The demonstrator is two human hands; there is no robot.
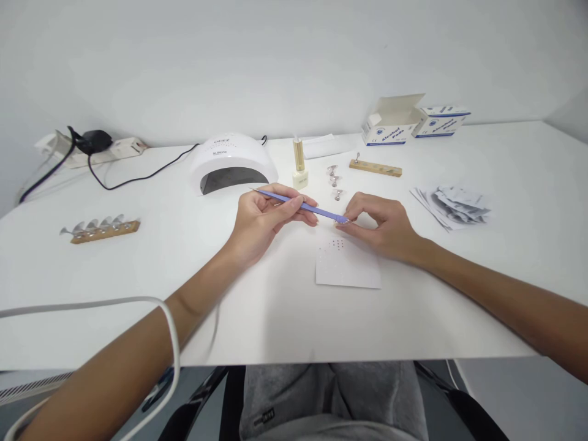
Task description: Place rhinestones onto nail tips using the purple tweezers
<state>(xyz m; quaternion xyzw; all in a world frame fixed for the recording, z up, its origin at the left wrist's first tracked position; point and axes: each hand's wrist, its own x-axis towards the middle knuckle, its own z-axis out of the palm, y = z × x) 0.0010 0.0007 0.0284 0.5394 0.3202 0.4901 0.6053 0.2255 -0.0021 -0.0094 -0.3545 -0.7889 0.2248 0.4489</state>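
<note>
My left hand (257, 220) is closed around a slim purple pen-like tool (319, 211), its thin point towards the left. The tool's other end meets the fingertips of my right hand (383, 226). Thumb and forefinger of the right hand are pinched together there; a small shiny bit shows at the tips, too small to name. Just below lies a white sheet (348, 269) with rows of tiny red and pale gems. Beyond the hands stand several clear nail tips (337, 195) on small metal holders, and a cream bottle (300, 177) with a gold cap.
A white nail lamp (236, 159) stands at the back. Wooden bars lie left (105, 233), carrying nail tips, and right (376, 168). Two alcohol pad boxes (390, 131), torn packets (454, 205) and a power strip (124, 149) are there. A white cable (172, 331) crosses my left forearm.
</note>
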